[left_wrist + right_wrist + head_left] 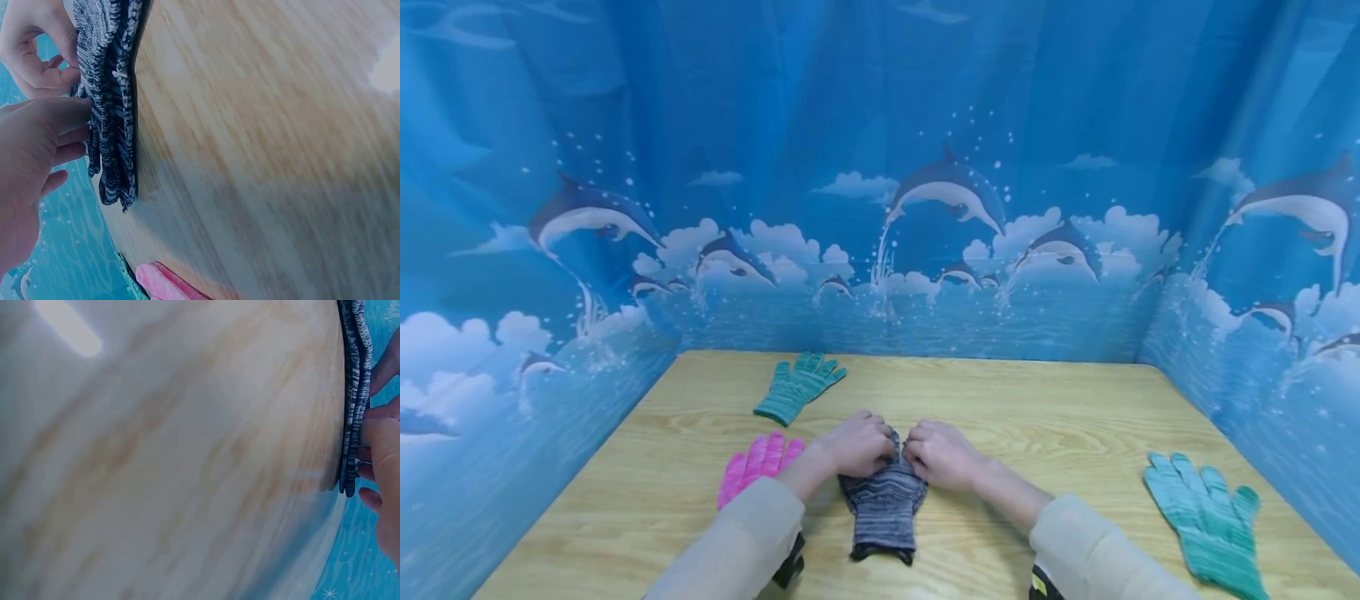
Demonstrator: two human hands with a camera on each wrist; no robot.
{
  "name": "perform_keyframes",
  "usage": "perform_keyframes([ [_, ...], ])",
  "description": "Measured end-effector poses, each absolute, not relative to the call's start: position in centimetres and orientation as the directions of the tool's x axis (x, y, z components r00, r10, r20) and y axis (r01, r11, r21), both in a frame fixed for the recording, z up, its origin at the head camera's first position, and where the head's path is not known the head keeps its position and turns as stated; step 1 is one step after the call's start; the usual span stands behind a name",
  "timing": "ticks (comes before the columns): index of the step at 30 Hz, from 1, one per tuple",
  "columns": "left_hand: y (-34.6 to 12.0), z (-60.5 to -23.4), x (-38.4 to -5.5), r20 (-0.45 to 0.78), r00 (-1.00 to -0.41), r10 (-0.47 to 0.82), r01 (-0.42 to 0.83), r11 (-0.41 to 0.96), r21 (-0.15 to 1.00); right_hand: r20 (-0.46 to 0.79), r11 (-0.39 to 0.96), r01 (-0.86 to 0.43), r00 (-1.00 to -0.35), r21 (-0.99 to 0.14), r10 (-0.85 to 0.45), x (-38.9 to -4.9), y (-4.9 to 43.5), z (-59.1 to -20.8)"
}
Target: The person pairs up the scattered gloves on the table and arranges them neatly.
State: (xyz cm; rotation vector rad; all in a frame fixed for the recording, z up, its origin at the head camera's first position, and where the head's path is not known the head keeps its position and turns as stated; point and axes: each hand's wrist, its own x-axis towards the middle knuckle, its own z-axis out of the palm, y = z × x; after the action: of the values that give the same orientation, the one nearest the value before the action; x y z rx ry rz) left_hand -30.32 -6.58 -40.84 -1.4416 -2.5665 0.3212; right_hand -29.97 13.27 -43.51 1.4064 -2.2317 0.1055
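Observation:
A black-and-grey knit work glove (883, 512) lies flat on the wooden table, its dark cuff toward me and its fingers pointing away. My left hand (862, 444) pinches the finger end on the left side. On the right side, close beside it, my right hand (946, 456) does the same with curled fingers. Both hands partly cover the glove's fingers in the head view. From the left wrist, the glove (103, 94) shows edge-on with folded layers; its edge also shows beside my fingers in the right wrist view, as a thin knit strip (355, 394).
A pink glove (756, 467) lies left of the grey one, partly behind my left forearm. Farther back is a green glove (799, 389). Another green glove (1213, 525) rests at the right. A blue dolphin-print curtain (880, 208) encloses the table's (1037, 400) back and sides.

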Motion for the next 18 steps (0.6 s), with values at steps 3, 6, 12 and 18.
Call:
perform_keyframes([
  [3, -6.5, -40.7, -30.4, 0.051, -0.511, 0.858, 0.819, 0.504, -0.275, 0.449, 0.472, -0.865, -0.358, 0.169, -0.819, -29.9, 13.4, -43.6],
  [6, -6.5, -40.6, -30.4, 0.053, -0.510, 0.859, 0.823, 0.504, -0.262, 0.453, 0.469, -0.871, -0.362, 0.148, -0.815, -30.0, 13.5, -43.6],
  [12, -6.6, -40.3, -31.2, 0.135, -0.559, 0.818, 0.798, 0.575, -0.183, 0.417, 0.483, -0.872, -0.414, 0.072, -0.809, -29.9, 13.6, -43.6],
  [18, -6.4, -40.3, -32.0, 0.189, -0.670, 0.718, 0.699, 0.696, -0.167, 0.397, 0.477, -0.878, -0.420, 0.050, -0.816, -29.8, 13.7, -43.6],
])
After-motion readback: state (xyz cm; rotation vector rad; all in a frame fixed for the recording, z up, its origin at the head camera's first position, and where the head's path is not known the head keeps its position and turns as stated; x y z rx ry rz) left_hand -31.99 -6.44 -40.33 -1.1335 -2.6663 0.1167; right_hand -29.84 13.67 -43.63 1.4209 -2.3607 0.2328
